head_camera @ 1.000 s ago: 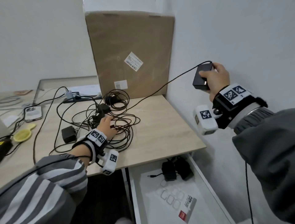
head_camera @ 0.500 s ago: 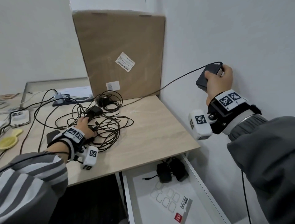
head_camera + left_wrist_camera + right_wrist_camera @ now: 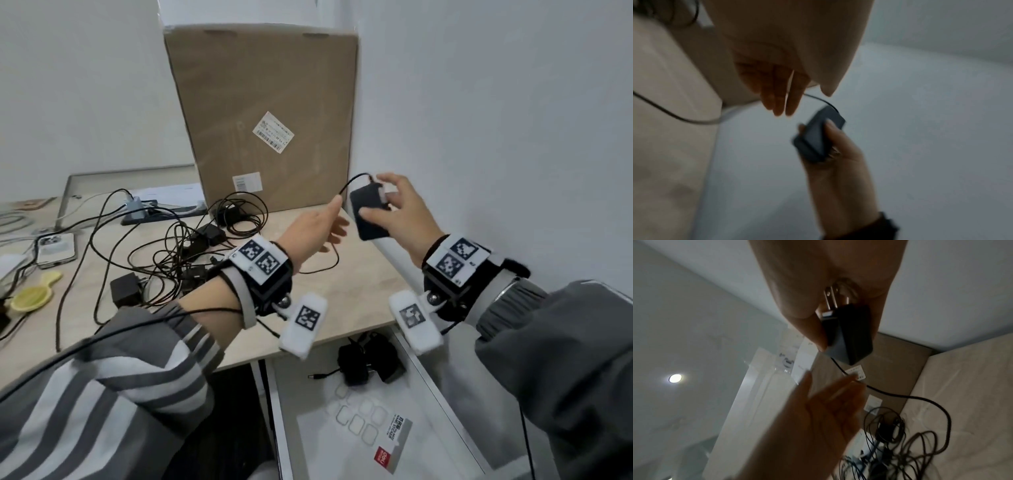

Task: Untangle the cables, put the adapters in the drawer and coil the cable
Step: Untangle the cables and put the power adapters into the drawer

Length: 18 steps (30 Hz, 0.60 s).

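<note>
Head view: open drawer (image 3: 455, 404) nearest, two black adapters (image 3: 370, 358) lying inside. Above the desk (image 3: 359, 287), right hand (image 3: 400, 219) gripped a black adapter (image 3: 368, 214); left hand (image 3: 315, 228), fingers straight, touched its cable (image 3: 352, 181). Tangled cables (image 3: 178, 253) lay beyond, cardboard box (image 3: 267, 102) behind.

No legible text; only unreadable barcode labels on the cardboard box (image 3: 263, 102); red-logo card (image 3: 390, 445) in the drawer (image 3: 442, 380)
</note>
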{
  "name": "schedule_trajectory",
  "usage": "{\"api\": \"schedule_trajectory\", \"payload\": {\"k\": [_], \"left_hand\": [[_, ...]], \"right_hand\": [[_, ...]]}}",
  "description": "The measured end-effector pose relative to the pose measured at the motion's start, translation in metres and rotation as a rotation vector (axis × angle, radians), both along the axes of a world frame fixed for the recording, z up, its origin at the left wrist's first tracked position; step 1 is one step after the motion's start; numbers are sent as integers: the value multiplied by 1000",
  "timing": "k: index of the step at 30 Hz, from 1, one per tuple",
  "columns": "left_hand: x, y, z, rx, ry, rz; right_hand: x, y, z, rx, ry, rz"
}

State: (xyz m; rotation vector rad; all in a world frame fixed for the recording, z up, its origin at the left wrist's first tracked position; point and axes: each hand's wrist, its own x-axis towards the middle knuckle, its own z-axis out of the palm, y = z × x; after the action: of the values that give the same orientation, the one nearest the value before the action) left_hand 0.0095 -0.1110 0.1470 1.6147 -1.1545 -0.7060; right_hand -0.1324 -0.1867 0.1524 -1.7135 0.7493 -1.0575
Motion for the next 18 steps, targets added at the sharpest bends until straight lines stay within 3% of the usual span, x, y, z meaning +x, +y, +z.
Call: {"api": "schedule_trajectory", "payload": {"k": [5, 7, 11, 15, 18], "left_hand": [[-13, -4, 13, -53, 450, 90], [-10, 4, 16, -111, 531, 150], [9, 26, 13, -186, 242, 166], [18, 47, 4, -172, -97, 58], [22, 61, 0, -189, -149, 38]], "right_hand": [[8, 39, -24, -181, 323, 115], [12, 49, -31, -208, 398, 194], [13, 45, -22, 0, 584, 492], [26, 15, 7, 282, 397, 442], [58, -1, 13, 98, 569, 496]]}}
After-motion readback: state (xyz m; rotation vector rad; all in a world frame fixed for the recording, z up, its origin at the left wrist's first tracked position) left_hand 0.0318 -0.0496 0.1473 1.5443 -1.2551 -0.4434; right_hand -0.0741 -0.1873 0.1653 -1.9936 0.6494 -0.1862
